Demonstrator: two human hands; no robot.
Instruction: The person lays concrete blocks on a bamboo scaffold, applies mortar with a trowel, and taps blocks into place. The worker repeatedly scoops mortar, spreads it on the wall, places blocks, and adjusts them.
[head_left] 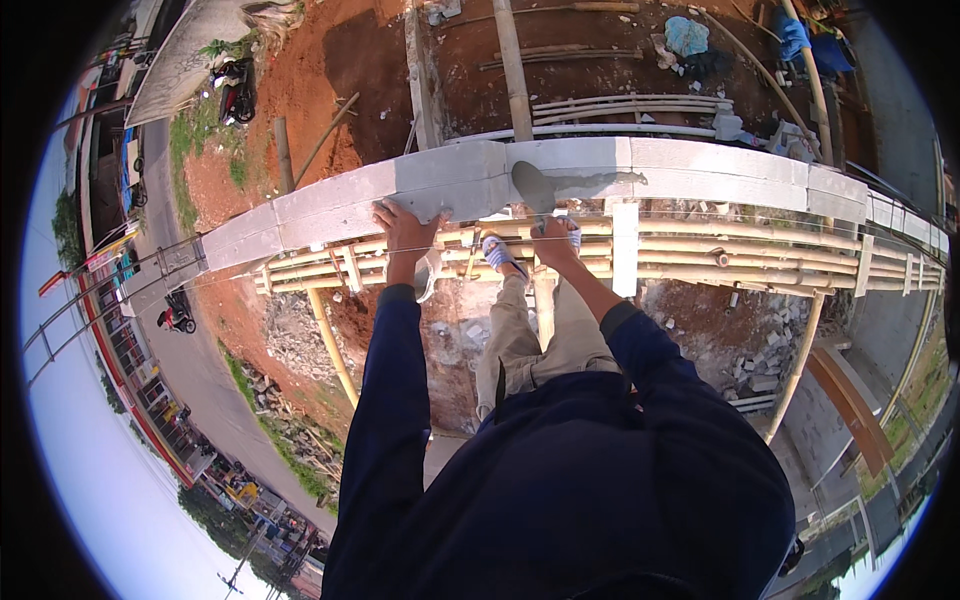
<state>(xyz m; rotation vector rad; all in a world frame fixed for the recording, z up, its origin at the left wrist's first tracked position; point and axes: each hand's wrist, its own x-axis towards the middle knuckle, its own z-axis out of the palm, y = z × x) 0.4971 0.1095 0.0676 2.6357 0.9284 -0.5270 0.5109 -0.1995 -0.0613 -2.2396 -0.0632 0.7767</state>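
"What's nearest you?"

"My dark blue sleeves (385,370), then my beige trousers (510,345). A little farther, my striped slippers (494,252) show at the bamboo scaffold (700,244), whose poles run left to right."

"And your hands?"

"My left grip (408,235) is spread, fingers apart, against the near side of the pale block wall (720,170). My right grip (552,245) is closed around the handle end of a trowel (533,187)."

"Where's the trowel itself?"

"To the right of my left grip, its rounded grey blade pointing away from me over the wall. Just right of the blade, a dark wet patch of mortar (600,182) stretches along the blocks."

"Anything past the wall?"

"Reddish soil (365,60) on the far side. To the right, some bamboo poles (630,108) lie in a bundle, and farther off there's a light blue bag (686,36). Far left, a parked motorcycle (236,92) stands near the road (162,190)."
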